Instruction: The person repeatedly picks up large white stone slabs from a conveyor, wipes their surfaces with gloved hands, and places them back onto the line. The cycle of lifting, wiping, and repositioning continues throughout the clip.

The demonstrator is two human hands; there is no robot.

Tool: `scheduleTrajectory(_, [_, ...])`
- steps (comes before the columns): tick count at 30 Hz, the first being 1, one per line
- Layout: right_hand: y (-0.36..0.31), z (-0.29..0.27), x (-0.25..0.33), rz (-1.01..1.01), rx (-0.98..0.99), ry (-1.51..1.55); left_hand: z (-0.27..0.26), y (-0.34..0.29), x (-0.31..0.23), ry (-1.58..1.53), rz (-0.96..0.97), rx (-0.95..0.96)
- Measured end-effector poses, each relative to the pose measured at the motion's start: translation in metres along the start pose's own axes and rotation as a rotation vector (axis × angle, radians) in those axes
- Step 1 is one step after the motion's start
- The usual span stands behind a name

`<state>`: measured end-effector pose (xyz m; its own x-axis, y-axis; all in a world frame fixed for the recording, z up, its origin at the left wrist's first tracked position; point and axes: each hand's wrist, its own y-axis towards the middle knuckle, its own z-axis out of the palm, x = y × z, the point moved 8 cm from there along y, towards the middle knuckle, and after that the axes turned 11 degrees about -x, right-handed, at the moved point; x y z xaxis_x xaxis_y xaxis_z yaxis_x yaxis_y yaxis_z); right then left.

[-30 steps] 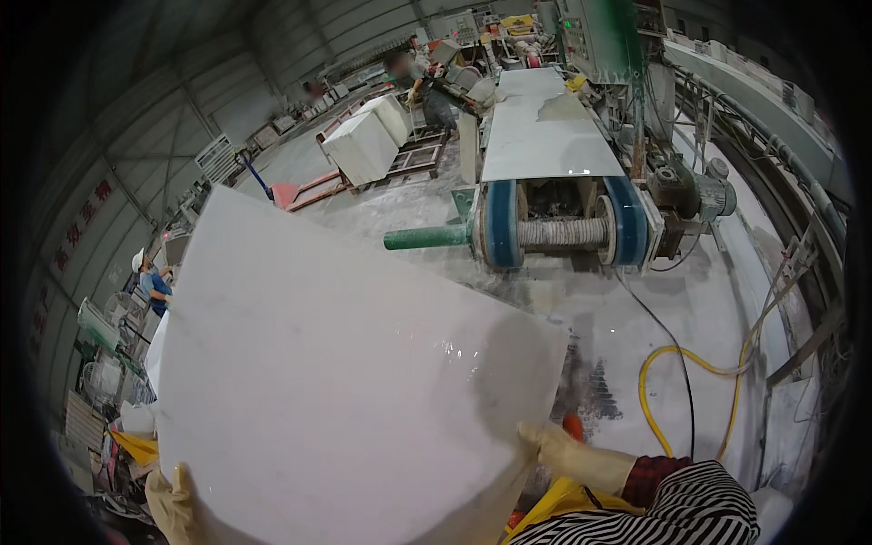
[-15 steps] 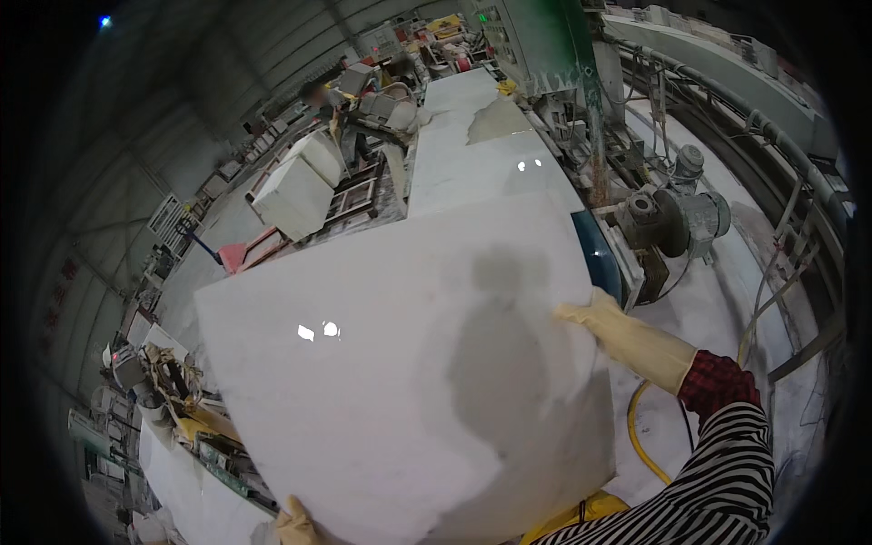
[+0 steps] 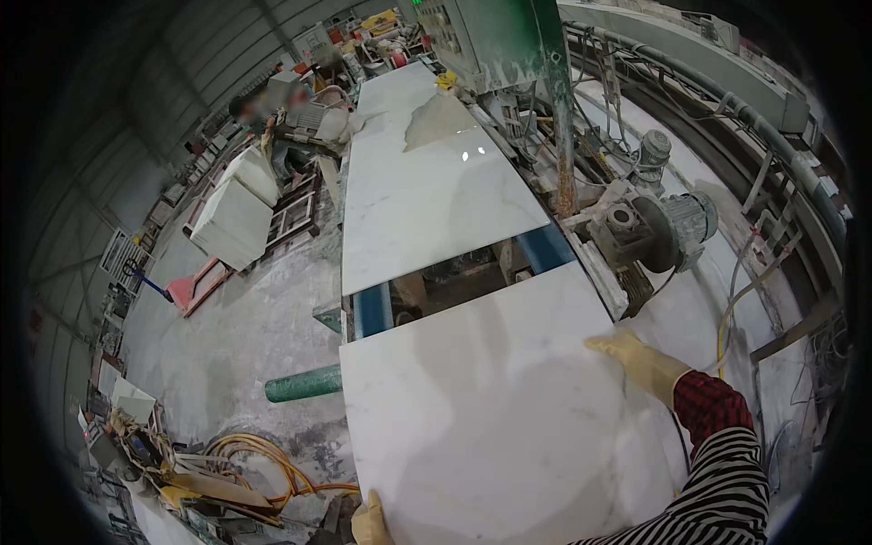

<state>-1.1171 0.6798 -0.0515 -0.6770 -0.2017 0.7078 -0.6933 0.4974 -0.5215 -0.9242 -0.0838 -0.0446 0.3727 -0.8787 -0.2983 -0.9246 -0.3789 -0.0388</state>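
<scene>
A large white stone slab (image 3: 509, 427) with a polished face fills the near middle, lying roughly in line with the conveyor. My right hand (image 3: 636, 359), in a cream rubber glove, grips its right edge with the fingertips reaching onto the top face. At the bottom, my left hand (image 3: 370, 522), also gloved, is closed on the slab's left edge; most of it is out of sight. Ahead lies another white slab (image 3: 436, 200), separated from mine by a gap in which blue belts (image 3: 545, 250) show.
Along the right stand a grey motor (image 3: 677, 227) and a green machine post (image 3: 559, 118). A green roller (image 3: 302, 384) sticks out at the left, near a coiled yellow hose (image 3: 263, 459). White blocks (image 3: 232, 218) and a red pallet jack (image 3: 195, 289) stand farther left.
The slab in my hands has come down and swung right, from lying askew to lining up with the conveyor. The gap before the far slab now shows. Both hands still hold the edges.
</scene>
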Motion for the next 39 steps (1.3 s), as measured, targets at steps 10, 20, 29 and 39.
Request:
scheduleTrajectory(10, [-0.040, 0.003, 0.029, -0.014, -0.014, 0.371, -0.032, 0.042, -0.057, 0.038, 0.235, 0.013])
scheduleTrajectory(20, [-0.243, -0.033, -0.119, 0.125, 0.116, 0.116, -0.041, 0.091, -0.090, -0.206, -0.282, 0.195])
scheduleTrajectory(29, [-0.261, -0.024, -0.123, 0.135, -0.072, 0.285, -0.039, 0.117, -0.078, -0.256, -0.291, 0.139])
scheduleTrajectory(39, [-0.186, -0.026, -0.135, -0.039, -0.175, 0.078, -0.026, 0.151, -0.095, -0.272, -0.272, 0.139])
